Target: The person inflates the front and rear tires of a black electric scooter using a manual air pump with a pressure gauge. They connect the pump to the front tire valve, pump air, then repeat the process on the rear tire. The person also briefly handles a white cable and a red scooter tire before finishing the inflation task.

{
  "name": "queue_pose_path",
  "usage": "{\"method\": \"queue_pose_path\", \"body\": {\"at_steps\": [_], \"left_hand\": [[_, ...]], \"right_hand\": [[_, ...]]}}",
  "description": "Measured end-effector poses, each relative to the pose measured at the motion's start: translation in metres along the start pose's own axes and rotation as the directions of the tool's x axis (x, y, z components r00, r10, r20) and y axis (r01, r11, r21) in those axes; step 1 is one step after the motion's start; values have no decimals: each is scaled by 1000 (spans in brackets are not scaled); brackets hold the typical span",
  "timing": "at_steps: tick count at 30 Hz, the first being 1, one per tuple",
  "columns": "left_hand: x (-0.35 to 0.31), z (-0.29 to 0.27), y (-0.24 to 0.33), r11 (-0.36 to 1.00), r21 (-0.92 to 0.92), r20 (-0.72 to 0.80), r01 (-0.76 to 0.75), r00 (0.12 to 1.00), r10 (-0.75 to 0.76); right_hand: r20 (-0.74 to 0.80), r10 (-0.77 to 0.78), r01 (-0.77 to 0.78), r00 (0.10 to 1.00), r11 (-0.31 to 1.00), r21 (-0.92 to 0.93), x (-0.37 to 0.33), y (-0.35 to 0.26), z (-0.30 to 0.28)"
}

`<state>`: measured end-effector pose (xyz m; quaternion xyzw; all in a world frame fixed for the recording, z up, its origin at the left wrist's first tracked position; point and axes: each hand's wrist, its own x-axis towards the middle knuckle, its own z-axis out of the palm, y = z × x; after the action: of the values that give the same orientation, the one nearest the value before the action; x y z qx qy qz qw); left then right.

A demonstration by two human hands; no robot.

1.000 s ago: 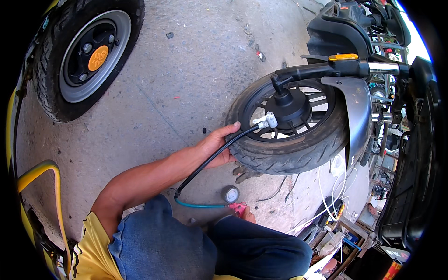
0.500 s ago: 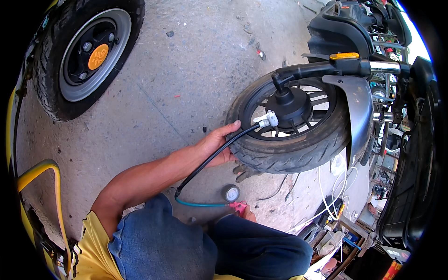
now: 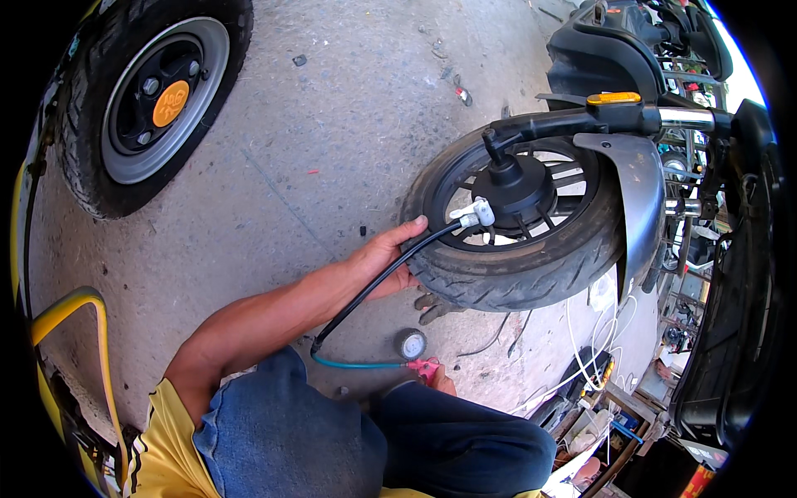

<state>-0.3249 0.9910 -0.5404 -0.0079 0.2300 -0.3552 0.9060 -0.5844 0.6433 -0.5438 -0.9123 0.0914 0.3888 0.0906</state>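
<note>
My left hand [image 3: 394, 253] grips the near left edge of the black tyre [image 3: 515, 282] on a scooter's front wheel, thumb on the sidewall and fingers underneath. A white-and-metal air chuck [image 3: 479, 213] sits at the rim by the spokes, apparently on the valve, which it hides. From it a black hose [image 3: 374, 282] curves down beside my left forearm and joins a teal hose [image 3: 357, 363]. That leads to a pink-red tyre inflator [image 3: 425, 368], which my right hand [image 3: 444, 383] holds by my knee, partly hidden. A round pressure gauge [image 3: 413, 345] is beside the inflator.
Above the wheel runs the black fork leg [image 3: 556, 124] with an orange reflector [image 3: 614, 98]; a silver mudguard [image 3: 635, 187] covers its right side. At upper left stands another wheel [image 3: 170, 104]. A yellow hose [image 3: 100, 332] loops at left. White cables [image 3: 594, 373] and clutter lie at lower right.
The view has shifted very slightly. Both hands stay in place, the left on the tyre and the right on the inflator.
</note>
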Motion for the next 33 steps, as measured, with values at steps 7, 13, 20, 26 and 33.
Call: {"method": "queue_pose_path", "body": {"at_steps": [7,13,20,26,33], "left_hand": [[-1,-4,4,992,119,-87,32,996,-21],[-20,15,27,403,882,-66,-245,782,619],[-25,100,72,227,961,89,-155,958,273],[-19,121,72,8,1000,14,-17,967,254],[1,95,71,273,959,12,-83,967,254]], "right_hand": [[3,-3,3,1000,1000,2,1,1,0],[-2,2,-2,1000,1000,8,0,-1,3],[-7,-5,5,1000,1000,1,0,2,2],[-20,5,-5,1000,1000,4,4,2,3],[-20,11,-11,1000,1000,1,3,3,2]]}}
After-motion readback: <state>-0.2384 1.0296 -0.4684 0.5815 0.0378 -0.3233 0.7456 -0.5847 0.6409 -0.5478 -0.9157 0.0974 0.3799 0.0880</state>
